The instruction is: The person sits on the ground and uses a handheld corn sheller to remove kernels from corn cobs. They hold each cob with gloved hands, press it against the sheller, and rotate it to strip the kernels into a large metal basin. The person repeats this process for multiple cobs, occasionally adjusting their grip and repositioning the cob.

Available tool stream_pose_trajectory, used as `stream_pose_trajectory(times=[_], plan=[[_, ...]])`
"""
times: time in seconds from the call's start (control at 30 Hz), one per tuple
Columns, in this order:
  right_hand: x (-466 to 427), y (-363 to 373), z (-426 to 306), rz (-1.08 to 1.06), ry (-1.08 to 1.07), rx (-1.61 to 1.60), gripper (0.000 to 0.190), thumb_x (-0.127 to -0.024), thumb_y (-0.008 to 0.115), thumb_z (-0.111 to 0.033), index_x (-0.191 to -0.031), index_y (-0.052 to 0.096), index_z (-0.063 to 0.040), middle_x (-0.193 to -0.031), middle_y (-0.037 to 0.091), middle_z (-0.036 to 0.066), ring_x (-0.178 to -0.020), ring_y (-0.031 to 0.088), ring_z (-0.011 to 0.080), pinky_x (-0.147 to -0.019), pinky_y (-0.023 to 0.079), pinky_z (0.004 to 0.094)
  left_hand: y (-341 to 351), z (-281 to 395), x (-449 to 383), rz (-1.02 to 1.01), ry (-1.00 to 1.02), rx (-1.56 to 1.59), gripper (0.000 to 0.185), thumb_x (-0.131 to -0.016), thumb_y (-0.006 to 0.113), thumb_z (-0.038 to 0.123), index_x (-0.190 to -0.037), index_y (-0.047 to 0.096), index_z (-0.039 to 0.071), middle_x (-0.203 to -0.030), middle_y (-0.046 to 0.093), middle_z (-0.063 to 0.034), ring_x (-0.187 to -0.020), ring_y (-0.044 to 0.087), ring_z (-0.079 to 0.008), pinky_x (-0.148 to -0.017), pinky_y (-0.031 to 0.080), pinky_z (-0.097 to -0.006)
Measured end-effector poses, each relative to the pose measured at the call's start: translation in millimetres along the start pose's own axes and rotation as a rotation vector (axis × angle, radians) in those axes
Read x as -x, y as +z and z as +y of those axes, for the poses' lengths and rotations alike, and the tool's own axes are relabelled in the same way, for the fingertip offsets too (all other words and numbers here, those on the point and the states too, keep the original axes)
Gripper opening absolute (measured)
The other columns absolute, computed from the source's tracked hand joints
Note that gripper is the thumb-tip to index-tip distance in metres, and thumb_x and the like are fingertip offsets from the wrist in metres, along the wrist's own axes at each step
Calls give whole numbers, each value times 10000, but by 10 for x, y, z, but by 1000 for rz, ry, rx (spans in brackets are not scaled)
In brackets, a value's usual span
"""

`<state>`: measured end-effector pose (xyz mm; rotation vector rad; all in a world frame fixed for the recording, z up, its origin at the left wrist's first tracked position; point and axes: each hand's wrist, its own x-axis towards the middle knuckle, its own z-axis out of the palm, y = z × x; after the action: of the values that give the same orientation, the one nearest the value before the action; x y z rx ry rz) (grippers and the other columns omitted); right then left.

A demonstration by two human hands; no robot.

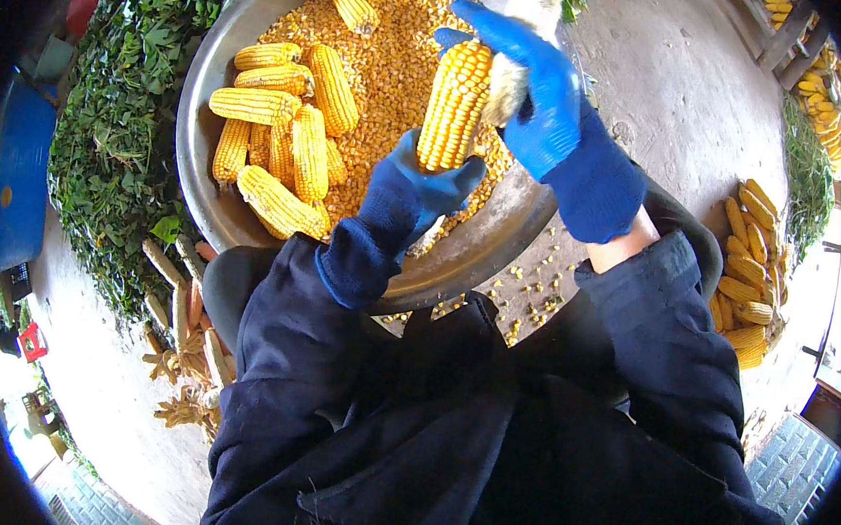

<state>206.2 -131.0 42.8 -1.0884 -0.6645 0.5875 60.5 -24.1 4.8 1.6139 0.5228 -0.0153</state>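
Both my hands wear blue coated work gloves, above a wide metal basin [200,174]. My left hand [426,182] grips the lower end of a yellow corn cob [455,107], which stands nearly upright. At the cob's upper right, my right hand [542,88] is wrapped around a pale, bare corncob [507,89], its index finger stretched out over the top of the yellow cob. Loose corn kernels [390,63] fill much of the basin. Several whole corn cobs [311,149] are heaped at its left side, and one more [354,9] lies on the kernels near the top.
Left of the basin is a large heap of green leafy plants [122,132], with stripped cobs and husks [183,312] below it. A blue container [23,176] stands at far left. Piled corn cobs [749,271] lie at right. Kernels [535,292] are scattered on the floor between my legs.
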Motion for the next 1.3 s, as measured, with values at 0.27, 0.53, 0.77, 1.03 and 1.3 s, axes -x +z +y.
stream_pose_trajectory(times=[0.27,0.53,0.77,1.03,1.3], plan=[[17,139,103,315,225,-295,328,-972,555,-251,-1222,597,-43,-1204,645,216,-1095,644,298,-1007,486,398,54,162,187,-136,-84,258,361,-825,780,269,-1024,579,44,-720,602,-6,-577,558,-92,-509,484,-272],[61,357,22,207,62,145,388,-973,540,-242,-1301,589,-40,-1308,597,97,-1173,587,179,-1012,455,325,14,259,177,-26,-80,449,345,-863,734,263,-1072,603,22,-767,644,-22,-584,589,-103,-514,485,-264],[84,403,204,472,127,-144,372,-971,557,-264,-1238,615,-12,-1218,636,114,-1128,606,202,-1018,446,326,165,207,110,-56,14,172,319,-885,700,271,-1072,619,26,-784,669,-16,-641,616,-97,-541,478,-277],[320,258,191,151,21,194,518,-824,571,71,-1327,535,-44,-1255,608,152,-1149,592,282,-1023,438,371,121,210,297,94,-157,350,270,-895,696,199,-1118,625,64,-854,664,-27,-653,626,-144,-544,536,-281],[-24,835,264,319,290,-463,453,-776,802,-116,-1177,615,-22,-975,679,52,-852,638,150,-743,520,283,-408,6,4,27,25,-326,463,-936,617,202,-1364,496,73,-1304,579,-82,-1230,537,-253,-1068,414,-383]])
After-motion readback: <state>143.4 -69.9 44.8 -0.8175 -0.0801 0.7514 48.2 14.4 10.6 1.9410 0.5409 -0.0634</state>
